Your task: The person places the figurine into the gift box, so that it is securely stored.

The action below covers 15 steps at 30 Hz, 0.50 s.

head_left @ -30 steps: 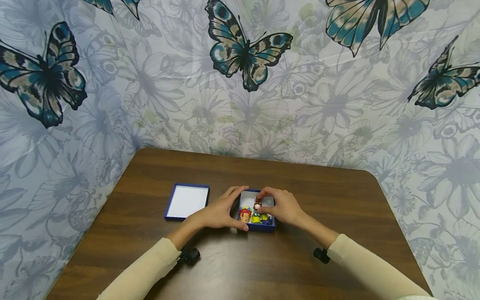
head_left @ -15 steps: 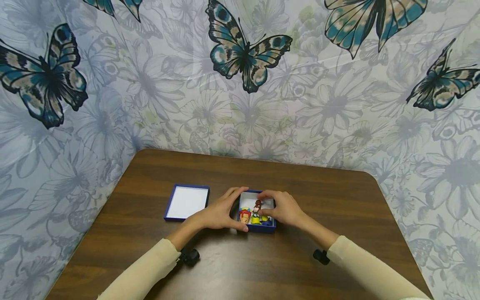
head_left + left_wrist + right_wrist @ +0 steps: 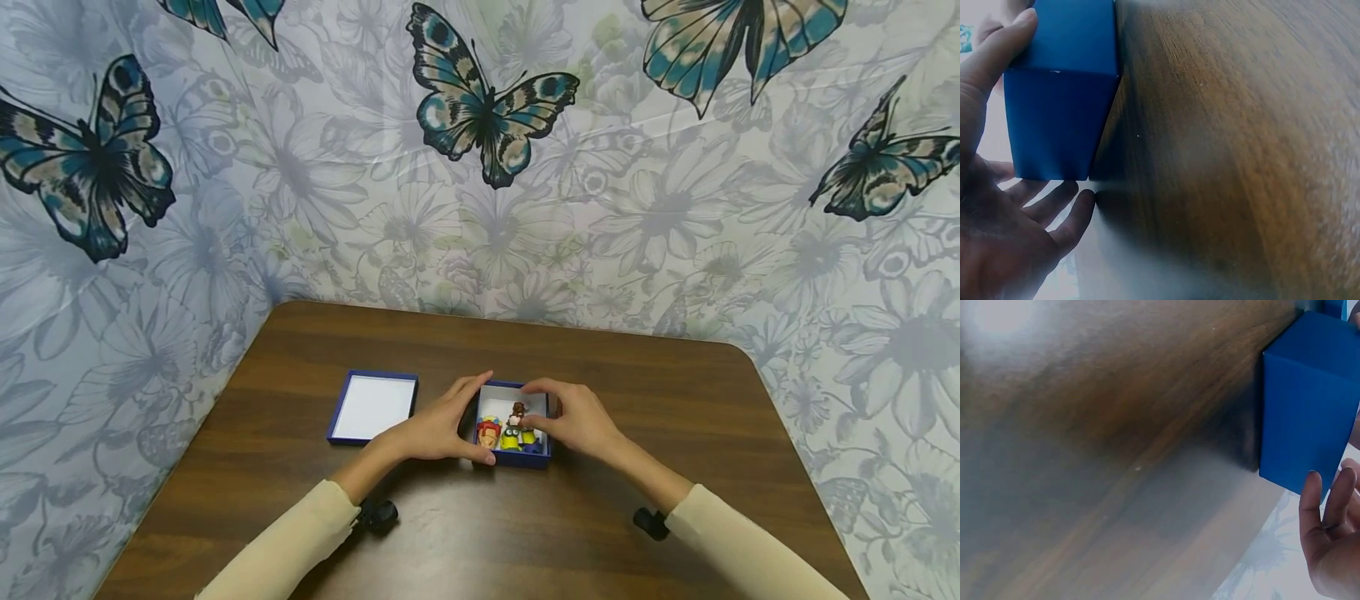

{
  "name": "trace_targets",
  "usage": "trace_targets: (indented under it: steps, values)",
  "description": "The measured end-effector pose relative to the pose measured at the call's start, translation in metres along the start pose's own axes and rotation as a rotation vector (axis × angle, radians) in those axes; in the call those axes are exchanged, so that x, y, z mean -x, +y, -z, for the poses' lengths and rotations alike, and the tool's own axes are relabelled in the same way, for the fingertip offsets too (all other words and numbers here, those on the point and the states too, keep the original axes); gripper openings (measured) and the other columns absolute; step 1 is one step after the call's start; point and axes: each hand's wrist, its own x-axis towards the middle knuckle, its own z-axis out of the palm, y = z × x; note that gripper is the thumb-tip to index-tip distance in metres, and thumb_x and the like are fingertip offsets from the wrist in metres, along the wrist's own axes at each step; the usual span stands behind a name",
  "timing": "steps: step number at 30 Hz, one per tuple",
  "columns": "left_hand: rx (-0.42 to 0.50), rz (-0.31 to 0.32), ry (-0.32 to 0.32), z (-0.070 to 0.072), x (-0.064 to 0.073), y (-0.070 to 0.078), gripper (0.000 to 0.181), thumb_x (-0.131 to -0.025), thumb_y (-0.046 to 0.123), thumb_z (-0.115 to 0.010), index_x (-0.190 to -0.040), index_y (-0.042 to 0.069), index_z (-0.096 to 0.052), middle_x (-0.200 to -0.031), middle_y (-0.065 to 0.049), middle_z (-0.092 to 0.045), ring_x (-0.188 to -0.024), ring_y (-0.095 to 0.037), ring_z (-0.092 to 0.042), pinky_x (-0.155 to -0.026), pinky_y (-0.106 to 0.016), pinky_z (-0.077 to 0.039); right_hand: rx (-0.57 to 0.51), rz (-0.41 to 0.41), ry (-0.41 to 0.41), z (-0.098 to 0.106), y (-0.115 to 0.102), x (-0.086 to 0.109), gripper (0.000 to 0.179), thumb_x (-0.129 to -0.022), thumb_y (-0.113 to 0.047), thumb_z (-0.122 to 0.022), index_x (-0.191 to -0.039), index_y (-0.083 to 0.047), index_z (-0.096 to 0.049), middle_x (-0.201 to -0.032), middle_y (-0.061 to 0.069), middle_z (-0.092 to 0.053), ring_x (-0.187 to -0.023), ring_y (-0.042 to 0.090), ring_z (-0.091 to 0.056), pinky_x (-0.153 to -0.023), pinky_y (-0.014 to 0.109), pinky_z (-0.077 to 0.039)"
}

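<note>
A blue box (image 3: 521,459) with a white inside stands on the table and holds several small toy figures. Spanning its left side, my left hand (image 3: 431,429) grips it, thumb at the front corner and fingers at the back. Inside, a red-haired figure (image 3: 488,431) lies left of a green-and-yellow figure (image 3: 511,439). Behind that one is a brown-topped figure (image 3: 517,410). My right hand (image 3: 581,421) is over the right side, thumb and index finger spread apart beside the brown-topped figure. Both wrist views show the box's plain outer walls (image 3: 1063,119); the figures are hidden there.
To the left of the box lies a shallow blue-edged lid (image 3: 372,407), white inside facing up. The brown wooden table (image 3: 480,533) has rounded far corners. Behind it hangs a butterfly-patterned cloth (image 3: 495,250).
My right hand has let go of the brown-topped figure and drawn slightly right, its thumb and index finger parting. The figure now sits in the box. My left hand stays on the box.
</note>
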Motion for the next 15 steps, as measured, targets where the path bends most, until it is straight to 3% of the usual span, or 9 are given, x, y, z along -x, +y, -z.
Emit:
trace_targets:
  steps: [5, 10, 15]
  values:
    - [0.03, 0.02, -0.003, 0.001, 0.001, 0.002, 0.131, -0.079, 0.062, -0.091, -0.172, 0.046, 0.0, -0.178, -0.008, -0.019, -0.16, -0.04, -0.036, -0.123, -0.067, -0.039, 0.053, 0.032, 0.069, 0.003, 0.003, 0.009, 0.044, -0.091, -0.031, -0.089, -0.131, -0.019, -0.075, -0.081, -0.004, -0.065, -0.067, 0.006, -0.054, -0.062, 0.024, -0.045]
    - [0.041, 0.014, 0.011, 0.001, 0.004, 0.002, 0.136, -0.078, 0.059, -0.094, -0.171, 0.047, 0.006, -0.18, -0.009, -0.016, -0.162, -0.039, -0.032, -0.125, -0.067, -0.037, 0.066, 0.077, 0.139, 0.003, 0.011, 0.019, 0.045, -0.093, -0.031, -0.087, -0.134, -0.019, -0.073, -0.114, 0.003, -0.077, -0.091, 0.013, -0.067, -0.078, 0.032, -0.059]
    - [0.023, -0.026, 0.034, 0.0, 0.007, 0.002, 0.143, -0.075, 0.049, -0.099, -0.172, 0.043, 0.006, -0.18, -0.01, -0.016, -0.165, -0.037, -0.025, -0.128, -0.064, -0.033, 0.025, 0.062, 0.191, 0.009, 0.02, 0.029, 0.048, -0.095, -0.032, -0.085, -0.138, -0.018, -0.069, -0.134, 0.001, -0.074, -0.11, 0.02, -0.068, -0.089, 0.041, -0.062]
